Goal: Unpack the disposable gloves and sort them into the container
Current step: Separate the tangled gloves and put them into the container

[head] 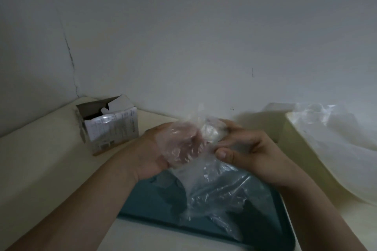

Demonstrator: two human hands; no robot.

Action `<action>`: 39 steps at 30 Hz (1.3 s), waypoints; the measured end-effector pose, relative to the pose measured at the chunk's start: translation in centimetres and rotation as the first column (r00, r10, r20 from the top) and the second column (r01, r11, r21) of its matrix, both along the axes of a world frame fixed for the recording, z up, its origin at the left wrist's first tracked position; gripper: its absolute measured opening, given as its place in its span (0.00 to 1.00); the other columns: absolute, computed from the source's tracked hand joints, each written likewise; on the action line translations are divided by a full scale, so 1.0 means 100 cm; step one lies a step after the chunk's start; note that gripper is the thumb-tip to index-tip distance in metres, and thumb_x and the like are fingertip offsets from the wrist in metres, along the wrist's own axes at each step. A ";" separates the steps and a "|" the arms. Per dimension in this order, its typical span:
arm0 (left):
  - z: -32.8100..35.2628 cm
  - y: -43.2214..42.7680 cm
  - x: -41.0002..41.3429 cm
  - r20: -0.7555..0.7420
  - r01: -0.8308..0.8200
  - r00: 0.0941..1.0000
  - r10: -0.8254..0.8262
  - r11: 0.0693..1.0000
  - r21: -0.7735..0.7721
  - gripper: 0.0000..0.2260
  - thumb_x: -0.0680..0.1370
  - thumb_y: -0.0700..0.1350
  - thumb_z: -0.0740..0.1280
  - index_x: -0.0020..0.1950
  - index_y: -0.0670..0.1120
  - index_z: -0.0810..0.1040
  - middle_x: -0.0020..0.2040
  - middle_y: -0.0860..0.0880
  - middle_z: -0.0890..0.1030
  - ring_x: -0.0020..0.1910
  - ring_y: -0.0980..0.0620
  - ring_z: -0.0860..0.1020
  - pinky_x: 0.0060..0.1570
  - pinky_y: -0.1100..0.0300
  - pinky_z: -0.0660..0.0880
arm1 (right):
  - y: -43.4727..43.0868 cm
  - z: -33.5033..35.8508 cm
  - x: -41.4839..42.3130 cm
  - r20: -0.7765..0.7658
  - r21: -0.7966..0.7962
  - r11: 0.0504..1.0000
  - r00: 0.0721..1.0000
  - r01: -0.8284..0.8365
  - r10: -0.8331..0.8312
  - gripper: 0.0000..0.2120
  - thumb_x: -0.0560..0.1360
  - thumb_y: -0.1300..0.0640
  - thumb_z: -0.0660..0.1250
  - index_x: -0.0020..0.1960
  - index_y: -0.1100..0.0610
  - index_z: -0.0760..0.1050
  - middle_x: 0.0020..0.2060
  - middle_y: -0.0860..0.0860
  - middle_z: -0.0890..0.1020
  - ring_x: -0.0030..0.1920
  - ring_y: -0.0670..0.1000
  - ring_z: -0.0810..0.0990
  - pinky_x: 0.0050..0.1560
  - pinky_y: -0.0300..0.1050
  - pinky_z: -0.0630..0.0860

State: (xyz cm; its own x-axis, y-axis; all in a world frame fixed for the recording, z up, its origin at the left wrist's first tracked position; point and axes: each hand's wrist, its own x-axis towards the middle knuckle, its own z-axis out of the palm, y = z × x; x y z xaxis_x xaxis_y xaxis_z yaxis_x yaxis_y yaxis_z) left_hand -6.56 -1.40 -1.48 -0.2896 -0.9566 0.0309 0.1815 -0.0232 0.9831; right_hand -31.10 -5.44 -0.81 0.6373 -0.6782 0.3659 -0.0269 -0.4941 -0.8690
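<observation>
Disposable gloves [212,189]: a bundle of clear, crumpled film, held between both hands above the middle of the scene. Its lower part hangs down over the tray below; whether it touches the tray cannot be told.

Wall [183,26]: pale, with a crack running down at far left.

Tabletop [40,169]: cream-coloured, carrying everything else noted here.

Teal tray [146,204]: lies flat at the near centre, under the hanging film.

White plastic bag [336,149]: thin and translucent, slumped over a raised cream block at the right, well apart from the tray.

Cardboard box [110,128]: far left by the wall, top flaps open, printed side facing the viewer.

Right hand [251,151]: fingers curled, thumb and fingertips pinching a whitish wad [212,134] at the top of the film.

Left hand [175,146]: palm turned upward, film over palm and fingers, fingers curled onto it. Blur hides the finer detail.
</observation>
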 end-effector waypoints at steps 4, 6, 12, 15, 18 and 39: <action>0.006 0.002 -0.014 -0.188 -0.086 0.974 0.124 0.977 0.196 0.18 0.82 0.51 0.65 0.41 0.42 0.88 0.43 0.42 0.86 0.40 0.48 0.85 0.44 0.55 0.82 | 0.004 -0.002 0.008 0.080 0.155 0.986 0.993 0.070 -0.083 0.07 0.73 0.60 0.74 0.46 0.64 0.86 0.40 0.56 0.87 0.43 0.52 0.84 0.49 0.42 0.79; 0.004 -0.006 -0.009 -0.314 -0.128 0.921 0.231 0.940 0.315 0.32 0.81 0.66 0.61 0.46 0.39 0.89 0.50 0.38 0.87 0.46 0.43 0.87 0.48 0.51 0.83 | 0.002 -0.005 0.010 0.145 0.211 0.964 0.970 0.163 -0.196 0.09 0.72 0.59 0.74 0.44 0.66 0.84 0.35 0.52 0.83 0.39 0.48 0.80 0.44 0.39 0.76; -0.010 -0.011 -0.017 -0.205 -0.091 0.967 0.155 0.953 0.290 0.21 0.81 0.55 0.69 0.63 0.39 0.84 0.64 0.35 0.82 0.63 0.36 0.81 0.69 0.41 0.74 | -0.003 -0.010 0.012 0.156 0.292 0.931 0.950 0.218 -0.271 0.09 0.75 0.60 0.74 0.46 0.68 0.83 0.36 0.56 0.80 0.37 0.53 0.77 0.40 0.43 0.76; -0.015 -0.017 -0.016 -0.130 -0.229 0.954 0.269 0.938 0.262 0.14 0.83 0.44 0.67 0.64 0.39 0.83 0.59 0.39 0.84 0.53 0.40 0.83 0.59 0.44 0.79 | -0.004 -0.011 0.016 0.134 0.302 0.899 0.920 0.316 -0.368 0.07 0.77 0.61 0.74 0.47 0.65 0.84 0.32 0.54 0.81 0.30 0.50 0.76 0.30 0.42 0.72; -0.009 -0.015 0.001 -0.101 -0.363 0.914 0.392 0.904 0.226 0.12 0.85 0.45 0.63 0.61 0.41 0.82 0.55 0.41 0.86 0.46 0.43 0.84 0.47 0.50 0.79 | -0.007 -0.012 0.014 0.122 0.289 0.799 0.807 0.528 -0.578 0.06 0.78 0.59 0.73 0.45 0.61 0.85 0.28 0.53 0.80 0.24 0.48 0.69 0.25 0.38 0.65; 0.091 -0.001 -0.130 0.000 -0.306 0.952 0.306 0.952 0.019 0.09 0.83 0.42 0.69 0.60 0.40 0.85 0.56 0.38 0.86 0.49 0.41 0.86 0.51 0.47 0.84 | 0.004 0.118 -0.172 -0.171 -0.154 0.635 0.612 0.757 -0.772 0.07 0.79 0.55 0.71 0.47 0.58 0.83 0.33 0.57 0.85 0.21 0.48 0.72 0.22 0.39 0.67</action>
